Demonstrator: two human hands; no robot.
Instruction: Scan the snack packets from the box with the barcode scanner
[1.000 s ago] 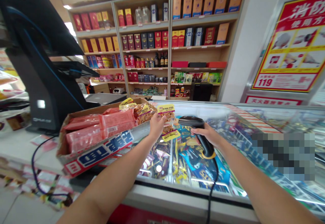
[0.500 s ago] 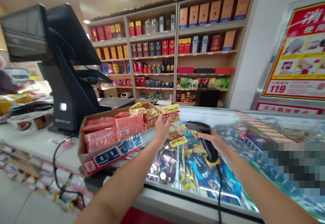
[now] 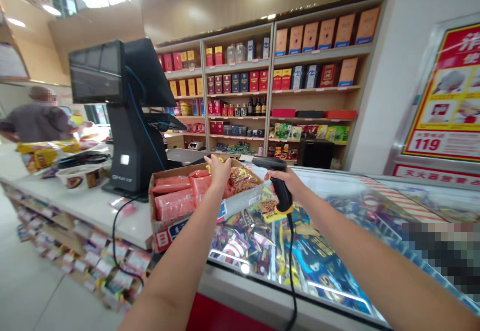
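My left hand point(image 3: 219, 172) reaches into a cardboard box point(image 3: 165, 233) on the counter, fingers stretched out over the orange snack packets point(image 3: 243, 179) at its right end. Nothing shows in its grip. Pink packets point(image 3: 175, 199) fill the box's left part. My right hand point(image 3: 291, 183) is wrapped round the handle of a black barcode scanner point(image 3: 275, 167), held upright just right of the box above the glass lid of a freezer chest point(image 3: 360, 206). The scanner's cable point(image 3: 291, 271) hangs down over the front edge.
A black till terminal point(image 3: 131, 121) stands left of the box on the white counter point(image 3: 90, 203), with bowls and snack bags point(image 3: 77, 175) beyond. Another person point(image 3: 37, 118) stands far left. Shelves of boxed goods point(image 3: 270, 81) line the back wall. A red poster point(image 3: 446, 106) hangs at right.
My left hand carried the yellow-labelled snack packet from beside the scanner over to the box and now lies over the packets there. The view swung left and up.
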